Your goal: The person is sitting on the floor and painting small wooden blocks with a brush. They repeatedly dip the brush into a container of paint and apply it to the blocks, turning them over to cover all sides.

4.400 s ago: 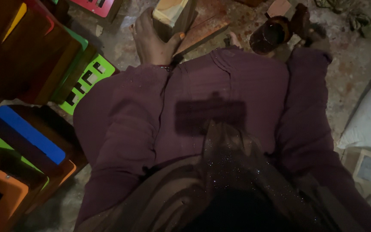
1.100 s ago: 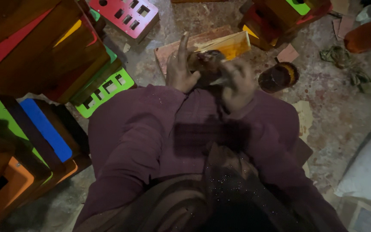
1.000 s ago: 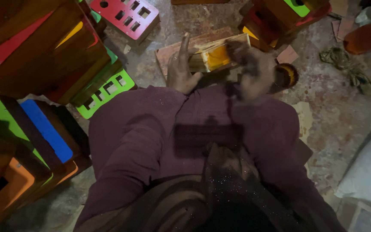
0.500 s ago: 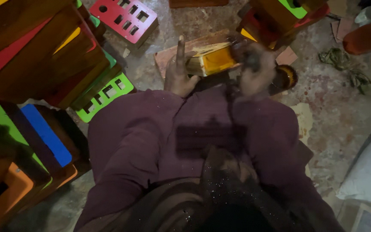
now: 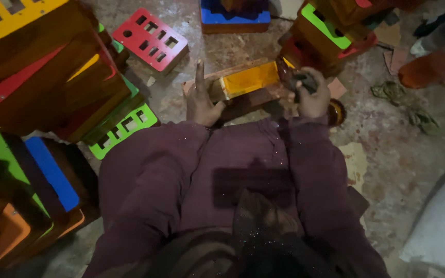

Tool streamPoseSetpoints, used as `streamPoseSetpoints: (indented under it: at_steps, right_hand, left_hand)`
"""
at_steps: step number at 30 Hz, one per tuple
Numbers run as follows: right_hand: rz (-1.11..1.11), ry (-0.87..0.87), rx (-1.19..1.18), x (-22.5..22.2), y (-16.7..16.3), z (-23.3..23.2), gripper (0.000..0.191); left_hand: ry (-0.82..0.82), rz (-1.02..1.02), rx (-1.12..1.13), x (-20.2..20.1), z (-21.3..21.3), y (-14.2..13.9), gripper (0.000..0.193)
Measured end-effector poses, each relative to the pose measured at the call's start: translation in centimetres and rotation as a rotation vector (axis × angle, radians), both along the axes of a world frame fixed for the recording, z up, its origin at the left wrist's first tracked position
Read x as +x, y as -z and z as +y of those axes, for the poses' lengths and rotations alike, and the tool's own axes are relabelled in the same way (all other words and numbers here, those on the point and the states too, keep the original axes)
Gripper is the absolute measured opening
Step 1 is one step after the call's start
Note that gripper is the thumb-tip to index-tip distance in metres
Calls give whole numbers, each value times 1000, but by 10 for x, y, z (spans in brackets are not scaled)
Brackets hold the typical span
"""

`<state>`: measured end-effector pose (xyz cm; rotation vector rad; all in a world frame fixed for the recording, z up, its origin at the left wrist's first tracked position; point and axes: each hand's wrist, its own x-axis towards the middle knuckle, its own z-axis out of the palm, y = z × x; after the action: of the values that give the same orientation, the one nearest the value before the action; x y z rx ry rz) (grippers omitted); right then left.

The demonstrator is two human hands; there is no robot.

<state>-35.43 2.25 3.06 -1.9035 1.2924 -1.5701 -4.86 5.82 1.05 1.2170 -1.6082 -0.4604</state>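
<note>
A dirty concrete floor (image 5: 413, 154) spreads under everything, lit dimly. On the person's left a big heap of stacked wooden boxes (image 5: 42, 67) rises, brown-sided with yellow, red and green faces; lower down lie a blue-topped box (image 5: 52, 172) and an orange-edged one (image 5: 6, 237). At the far right edge a pale sack (image 5: 441, 231) bulges into view. The person's maroon sleeves (image 5: 150, 180) fill the middle of the frame, both arms reaching forward.

Ahead, a cluster of boxes with green and red tops (image 5: 330, 28) stands to the right, and a blue-rimmed box (image 5: 235, 15) sits at the top edge. A red panel with rectangular cut-outs (image 5: 151, 40) lies flat on the floor, and a green cut-out panel (image 5: 124, 129) lies near the left elbow.

The yellow-faced wooden block (image 5: 248, 80) lies between the hands on a flat brown board (image 5: 253, 98), tilted slightly, its yellow side up. The left hand (image 5: 202, 103) presses flat against the block's left end, index finger stretched straight forward, its grip released rather than wrapped. The right hand (image 5: 312, 95) is at the block's right end, its grip clenched around a dark tool (image 5: 292, 77) whose kind I cannot tell. Just beside that hand sits a small round dark tin (image 5: 337, 112).
</note>
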Motion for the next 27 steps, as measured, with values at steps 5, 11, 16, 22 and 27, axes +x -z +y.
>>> streamPoseSetpoints:
  at_steps: [5,11,16,22,27]
  right_hand:
    - [-425,80,413,-14,4,5,37]
    - [-827,15,600,-42,24,-19,39]
    - [-821,-46,568,-48,30,-30,32]
    - [-833,54,531,-43,38,-28,37]
    - [-568,74,207,-35,45,-36,42]
  left_hand:
    - [-129,101,143,14,-20,18,132]
    - [-151,159,185,27,-45,18,77]
    - [-134,-220,300,26,-67,-43,111]
    - [-129,-648,335,-37,-122,-82,133]
    - [-128,-853,182,-59,-141,-88,102]
